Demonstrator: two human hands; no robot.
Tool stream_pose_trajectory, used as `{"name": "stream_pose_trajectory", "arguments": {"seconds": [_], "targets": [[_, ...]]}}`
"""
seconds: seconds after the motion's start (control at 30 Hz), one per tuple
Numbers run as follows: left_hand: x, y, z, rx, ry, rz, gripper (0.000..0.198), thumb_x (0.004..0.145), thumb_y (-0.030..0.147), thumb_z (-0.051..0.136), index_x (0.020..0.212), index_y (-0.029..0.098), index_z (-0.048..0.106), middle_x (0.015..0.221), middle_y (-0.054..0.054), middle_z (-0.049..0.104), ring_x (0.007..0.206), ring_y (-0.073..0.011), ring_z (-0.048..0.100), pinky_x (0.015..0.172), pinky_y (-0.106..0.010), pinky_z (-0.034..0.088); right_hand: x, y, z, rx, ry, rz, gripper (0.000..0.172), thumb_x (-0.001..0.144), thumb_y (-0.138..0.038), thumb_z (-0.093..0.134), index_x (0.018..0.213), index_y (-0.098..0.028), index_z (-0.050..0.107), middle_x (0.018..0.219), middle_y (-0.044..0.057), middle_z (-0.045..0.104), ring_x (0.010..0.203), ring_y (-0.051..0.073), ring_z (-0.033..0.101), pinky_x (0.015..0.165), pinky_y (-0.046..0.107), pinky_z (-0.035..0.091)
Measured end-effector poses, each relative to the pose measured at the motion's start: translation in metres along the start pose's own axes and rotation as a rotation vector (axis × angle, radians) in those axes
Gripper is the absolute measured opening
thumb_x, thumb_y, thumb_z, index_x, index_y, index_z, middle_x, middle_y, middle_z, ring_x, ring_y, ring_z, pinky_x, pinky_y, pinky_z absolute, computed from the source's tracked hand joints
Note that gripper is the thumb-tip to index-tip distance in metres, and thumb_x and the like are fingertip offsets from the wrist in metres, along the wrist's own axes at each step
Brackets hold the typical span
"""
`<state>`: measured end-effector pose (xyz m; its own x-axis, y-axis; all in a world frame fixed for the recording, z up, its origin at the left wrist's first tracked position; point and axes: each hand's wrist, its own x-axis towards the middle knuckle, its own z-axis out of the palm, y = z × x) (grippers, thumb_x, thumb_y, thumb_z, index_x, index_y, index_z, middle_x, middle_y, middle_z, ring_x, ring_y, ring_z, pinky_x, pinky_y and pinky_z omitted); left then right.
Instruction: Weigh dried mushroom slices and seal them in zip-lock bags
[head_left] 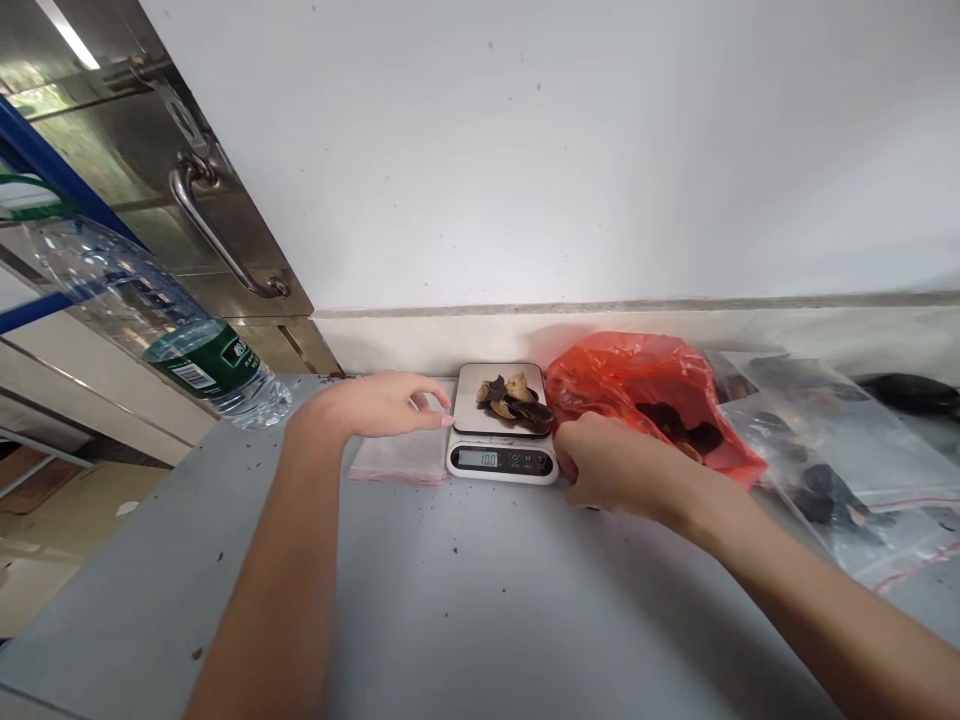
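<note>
A white digital kitchen scale (463,452) stands against the wall. Its display seems to read 10.0. On its metal plate lies a small heap of dark and tan dried pieces (514,400), like dried wood ear mushroom. My left hand (386,403) hovers at the scale's left edge, over a stack of clear plastic bags (397,460), thumb and fingers apart with nothing between them. My right hand (607,462) is by the scale's right front corner, fingers curled closed; what they hold, if anything, is hidden. Just behind it, a red plastic bag (622,360) gapes open with more dark pieces inside.
Clear zip bags (840,440) with dark pieces lie at the right. A large water bottle (202,360) stands at the table's left edge. Crumbs dot the grey table (480,620). Behind rises a white wall (525,150); a metal door handle (225,240) is at the upper left.
</note>
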<state>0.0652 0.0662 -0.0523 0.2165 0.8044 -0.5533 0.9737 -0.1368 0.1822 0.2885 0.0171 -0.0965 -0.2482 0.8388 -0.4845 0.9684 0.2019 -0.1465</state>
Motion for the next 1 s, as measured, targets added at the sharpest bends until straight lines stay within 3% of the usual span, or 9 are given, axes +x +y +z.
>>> {"name": "stream_pose_trajectory", "arguments": {"seconds": [0.2,0.4,0.63,0.77,0.83,1.0], "targets": [[-0.001,-0.001,0.0,0.001,0.01,0.011,0.055,0.091,0.063,0.048,0.138,0.038,0.063,0.148,0.0,0.065,0.13,-0.0319,0.062,0.102,-0.039,0.051,-0.006,0.011,0.002,0.116,0.037,0.003,0.024,0.069,-0.003,0.058,0.063,-0.022,0.044,0.063,-0.003,0.048,0.055,0.012,0.038,0.052,0.029,0.022],[0.001,-0.002,0.002,0.003,-0.002,0.009,0.057,0.09,0.065,0.049,0.139,0.04,0.061,0.148,0.0,0.065,0.131,-0.0314,0.062,0.106,-0.042,0.05,-0.009,0.005,0.003,0.003,0.055,-0.013,0.032,0.068,0.005,0.054,0.065,-0.022,0.036,0.064,-0.003,0.041,0.059,0.012,0.034,0.054,0.029,0.019],[0.004,-0.001,0.003,0.009,-0.003,0.014,0.059,0.087,0.063,0.053,0.142,0.041,0.059,0.148,0.0,0.065,0.13,-0.0313,0.062,0.107,-0.043,0.049,-0.008,0.011,0.006,0.106,0.107,-0.041,0.028,0.067,0.0,0.059,0.064,-0.022,0.042,0.066,-0.003,0.049,0.062,0.013,0.042,0.054,0.027,0.025],[0.003,0.002,0.003,0.028,0.003,0.019,0.061,0.087,0.064,0.052,0.143,0.039,0.059,0.148,-0.003,0.065,0.129,-0.0317,0.063,0.106,-0.041,0.05,-0.021,0.027,-0.01,0.345,0.145,-0.084,0.015,0.074,-0.008,0.061,0.07,-0.022,0.059,0.07,-0.003,0.062,0.062,0.013,0.052,0.054,0.025,0.035],[0.002,0.002,0.003,0.041,0.004,0.027,0.061,0.087,0.064,0.051,0.141,0.038,0.061,0.147,-0.003,0.067,0.129,-0.0321,0.063,0.105,-0.04,0.051,-0.028,0.039,-0.024,0.369,0.236,-0.06,0.015,0.077,-0.009,0.062,0.076,-0.023,0.067,0.074,-0.003,0.067,0.064,0.014,0.057,0.057,0.025,0.038],[0.001,-0.005,0.002,0.057,-0.043,-0.054,0.067,0.087,0.068,0.052,0.144,0.034,0.058,0.149,-0.005,0.064,0.128,-0.0324,0.064,0.106,-0.041,0.051,-0.035,0.065,-0.048,0.226,0.357,0.185,0.018,0.077,-0.006,0.06,0.071,-0.021,0.067,0.075,0.001,0.068,0.066,0.017,0.057,0.058,0.027,0.04]]}}
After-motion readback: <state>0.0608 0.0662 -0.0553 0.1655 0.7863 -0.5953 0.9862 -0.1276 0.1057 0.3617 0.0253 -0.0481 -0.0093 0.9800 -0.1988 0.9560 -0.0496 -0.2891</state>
